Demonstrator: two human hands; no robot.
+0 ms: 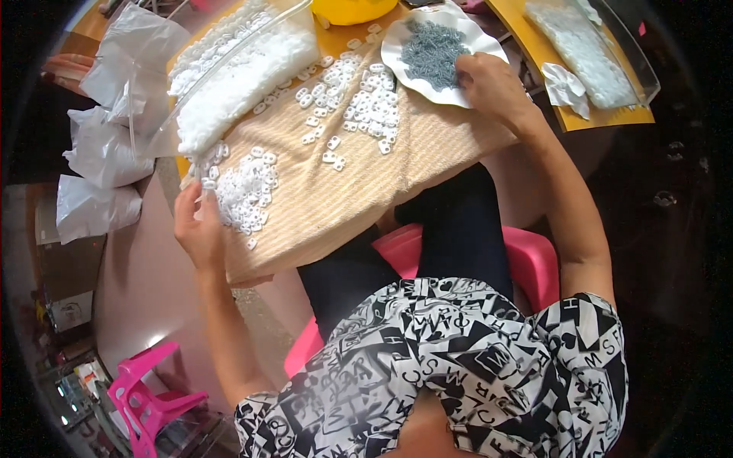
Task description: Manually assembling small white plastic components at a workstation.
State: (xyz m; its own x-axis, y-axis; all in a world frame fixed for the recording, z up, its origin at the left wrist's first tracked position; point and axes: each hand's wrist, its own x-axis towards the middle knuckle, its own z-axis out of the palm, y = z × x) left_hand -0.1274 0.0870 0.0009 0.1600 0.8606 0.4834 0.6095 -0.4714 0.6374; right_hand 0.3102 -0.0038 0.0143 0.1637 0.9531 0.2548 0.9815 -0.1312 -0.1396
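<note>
White pieces (pixel 246 191) lie just beside the left hand (pixel 201 231), fingers bent; grey pieces (pixel 431 52) lie against the right hand (pixel 492 85), fingers curled; I cannot tell either grip.

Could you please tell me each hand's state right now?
Left hand: bent, touching white pieces; grip cannot be told.
Right hand: curled at grey pieces; grip cannot be told.
</note>
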